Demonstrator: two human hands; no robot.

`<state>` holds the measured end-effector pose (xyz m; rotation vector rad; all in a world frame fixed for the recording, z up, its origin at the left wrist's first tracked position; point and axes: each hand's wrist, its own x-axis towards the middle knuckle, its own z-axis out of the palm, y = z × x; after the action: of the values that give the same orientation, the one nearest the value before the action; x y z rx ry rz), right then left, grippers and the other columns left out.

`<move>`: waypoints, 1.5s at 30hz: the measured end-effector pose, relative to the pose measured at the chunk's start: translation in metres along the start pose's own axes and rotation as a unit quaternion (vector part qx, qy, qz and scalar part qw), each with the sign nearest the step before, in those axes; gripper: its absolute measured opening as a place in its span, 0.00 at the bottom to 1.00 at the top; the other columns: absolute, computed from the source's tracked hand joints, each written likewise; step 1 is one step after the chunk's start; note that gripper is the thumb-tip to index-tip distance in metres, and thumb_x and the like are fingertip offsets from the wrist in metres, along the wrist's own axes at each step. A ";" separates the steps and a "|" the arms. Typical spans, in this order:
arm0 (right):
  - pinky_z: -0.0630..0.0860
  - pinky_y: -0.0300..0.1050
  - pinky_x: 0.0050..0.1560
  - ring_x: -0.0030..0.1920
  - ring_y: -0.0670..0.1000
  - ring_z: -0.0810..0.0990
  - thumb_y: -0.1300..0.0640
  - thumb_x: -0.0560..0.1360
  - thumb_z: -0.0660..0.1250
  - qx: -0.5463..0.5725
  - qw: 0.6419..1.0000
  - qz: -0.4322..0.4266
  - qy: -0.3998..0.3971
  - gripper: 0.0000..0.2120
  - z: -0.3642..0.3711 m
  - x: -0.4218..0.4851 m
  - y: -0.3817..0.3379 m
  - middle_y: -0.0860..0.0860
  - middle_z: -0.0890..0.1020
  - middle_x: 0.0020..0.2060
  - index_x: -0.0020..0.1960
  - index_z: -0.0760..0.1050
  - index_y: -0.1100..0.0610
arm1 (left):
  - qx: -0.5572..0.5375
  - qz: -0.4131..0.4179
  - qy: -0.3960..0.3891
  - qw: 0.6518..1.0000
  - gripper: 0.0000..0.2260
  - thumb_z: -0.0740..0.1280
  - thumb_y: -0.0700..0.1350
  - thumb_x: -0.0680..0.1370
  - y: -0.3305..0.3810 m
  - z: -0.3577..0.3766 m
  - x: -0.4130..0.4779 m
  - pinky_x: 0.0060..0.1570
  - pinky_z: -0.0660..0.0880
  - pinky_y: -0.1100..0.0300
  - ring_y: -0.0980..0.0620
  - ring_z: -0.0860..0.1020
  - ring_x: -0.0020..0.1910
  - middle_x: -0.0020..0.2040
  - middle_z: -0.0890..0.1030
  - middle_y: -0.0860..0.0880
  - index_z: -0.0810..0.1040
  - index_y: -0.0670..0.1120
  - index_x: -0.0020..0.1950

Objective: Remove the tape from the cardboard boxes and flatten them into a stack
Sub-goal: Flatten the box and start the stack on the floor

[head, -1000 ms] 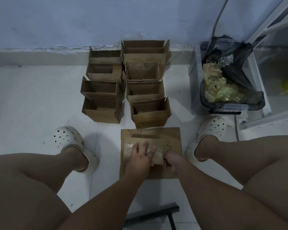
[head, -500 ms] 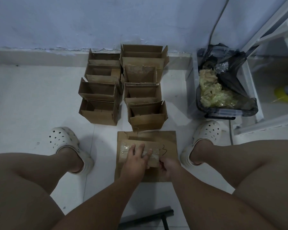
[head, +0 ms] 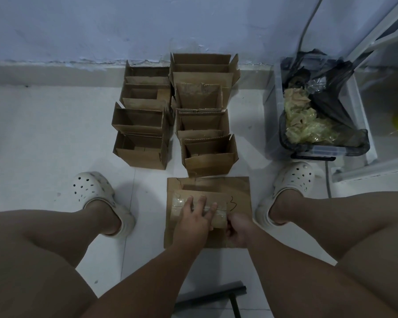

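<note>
- Little is changing since half a second ago: both hands are staying on the small taped box (head: 218, 196), which is lying on a flattened cardboard sheet (head: 239, 189) on the floor.
- Over the tape strip (head: 177, 203), the left hand (head: 192, 220) is pressing the box down with its fingers spread flat.
- Just beside it, the right hand (head: 238, 230) is curling its fingers at the box's right end; whether it is pinching tape cannot be told.
- Beyond the fingertips, open cardboard boxes (head: 202, 154) are standing in two rows.
- Further right of the right hand, a bin (head: 319, 152) is holding crumpled tape (head: 308, 127).
</note>
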<state>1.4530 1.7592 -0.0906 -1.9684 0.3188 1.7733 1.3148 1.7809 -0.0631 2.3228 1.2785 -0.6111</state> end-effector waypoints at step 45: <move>0.77 0.41 0.46 0.40 0.49 0.77 0.67 0.80 0.55 0.136 0.987 -0.078 0.023 0.09 -0.006 -0.057 -0.011 0.56 0.77 0.40 0.46 0.72 0.62 | -0.024 -0.012 0.019 0.999 0.34 0.67 0.47 0.77 -0.001 -0.001 0.003 0.66 0.65 0.42 0.38 0.49 0.75 0.77 0.51 0.49 0.51 0.57 0.77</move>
<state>1.4555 1.7582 -0.0324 -1.7895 0.3880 1.5025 1.3157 1.7836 -0.0639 2.2937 1.3259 -0.5404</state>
